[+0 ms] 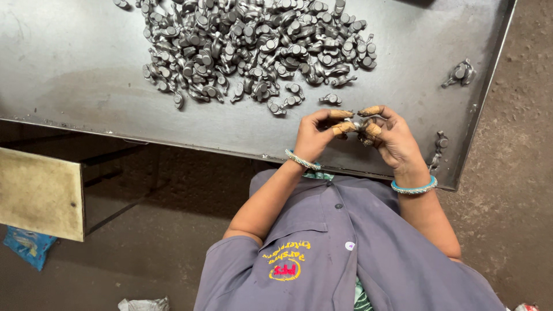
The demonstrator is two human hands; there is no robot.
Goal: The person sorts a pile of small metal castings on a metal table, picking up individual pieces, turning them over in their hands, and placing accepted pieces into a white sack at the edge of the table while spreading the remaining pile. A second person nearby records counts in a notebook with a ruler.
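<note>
My left hand [315, 135] and my right hand [393, 138] meet over the near edge of a grey metal table [75, 63]. Both wear tan fingertip covers and together pinch one small grey metal part [358, 125] between them. A large heap of the same small metal parts [253, 43] lies on the table beyond my hands. A few loose ones [331, 99] sit just ahead of my left fingers.
Two parts [461, 73] lie apart near the table's right rim, and another [440, 141] rests close to my right wrist. A tan board [40, 193] stands at the left below the table. Blue wrapping [27, 246] lies on the brown floor.
</note>
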